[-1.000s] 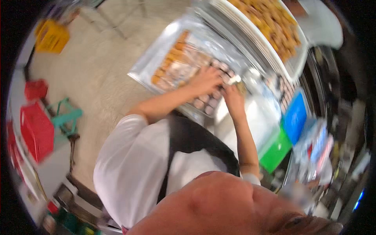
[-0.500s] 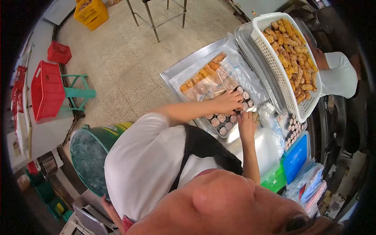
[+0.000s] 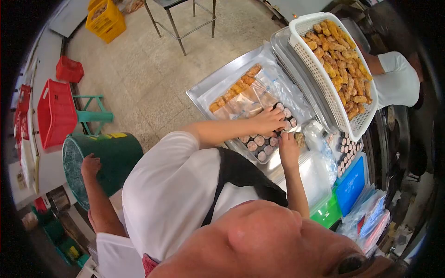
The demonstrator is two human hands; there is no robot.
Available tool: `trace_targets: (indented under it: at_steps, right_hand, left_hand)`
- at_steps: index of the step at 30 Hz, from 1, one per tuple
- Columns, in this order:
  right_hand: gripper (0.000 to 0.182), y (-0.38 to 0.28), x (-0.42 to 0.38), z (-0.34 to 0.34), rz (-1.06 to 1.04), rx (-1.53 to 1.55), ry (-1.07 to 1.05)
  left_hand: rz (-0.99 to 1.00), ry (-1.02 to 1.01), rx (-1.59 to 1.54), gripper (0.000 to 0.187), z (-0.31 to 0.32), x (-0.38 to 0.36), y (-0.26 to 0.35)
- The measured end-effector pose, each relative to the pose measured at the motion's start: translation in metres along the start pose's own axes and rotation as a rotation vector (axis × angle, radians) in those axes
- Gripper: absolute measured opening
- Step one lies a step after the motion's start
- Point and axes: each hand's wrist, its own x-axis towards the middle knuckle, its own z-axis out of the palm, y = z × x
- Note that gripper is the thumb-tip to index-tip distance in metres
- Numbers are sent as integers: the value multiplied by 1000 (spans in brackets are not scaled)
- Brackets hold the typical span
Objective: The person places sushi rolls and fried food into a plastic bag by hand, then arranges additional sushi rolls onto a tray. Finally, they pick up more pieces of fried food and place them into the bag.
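Note:
A flat clear tray or pack of round, pinkish-white rolls with dark wrappers (image 3: pixel 252 146) lies on a metal tray (image 3: pixel 197 95). My left hand (image 3: pixel 268 121) reaches across the rolls, fingers bent down and closed around one near the middle. Close beside it, my right hand (image 3: pixel 289 147) pinches at a roll along the pack's right side; its fingertips partly hide the piece. A tan, rough-looking lump (image 3: pixel 299 138) sits just right of my right fingers. Above the rolls are clear plastic bags (image 3: pixel 296 99), with golden fried rolls (image 3: pixel 232 90) showing in one at the left.
A white basket (image 3: pixel 320 69) of fried rolls stands over stacked trays at right, beside another person's white sleeve (image 3: pixel 398 81). More dark-wrapped rolls (image 3: pixel 347 150), a blue lid (image 3: pixel 351 187) and plastic bags lie nearer. At left, another person's hand (image 3: pixel 91 164) is at a green bin (image 3: pixel 109 157).
The green bin has shifted and turned at left, and another person's arm has come into view over it. My hands stay over the rolls, with only small finger movement.

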Motion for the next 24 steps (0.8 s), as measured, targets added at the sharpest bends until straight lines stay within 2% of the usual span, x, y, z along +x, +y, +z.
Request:
trace_targets:
  at_steps: [4, 10, 13, 20, 24]
  right_hand:
    - [14, -6, 5, -17, -72, -128, -74]
    - [14, 11, 22, -15, 44, 284, -172]
    - [14, 12, 27, -22, 65, 324, -228]
    - [14, 14, 24, -23, 71, 415, -184]
    - [14, 17, 28, -10, 76, 359, -156]
  left_hand:
    - [-23, 16, 3, 32, -1, 0, 4]
    - [-18, 0, 12, 33, -3, 3, 4]
    - [1, -16, 11, 30, 1, 3, -1]
    - [-11, -36, -8, 18, 5, 1, -5]
    - [11, 20, -74, 19, 6, -1, -15]
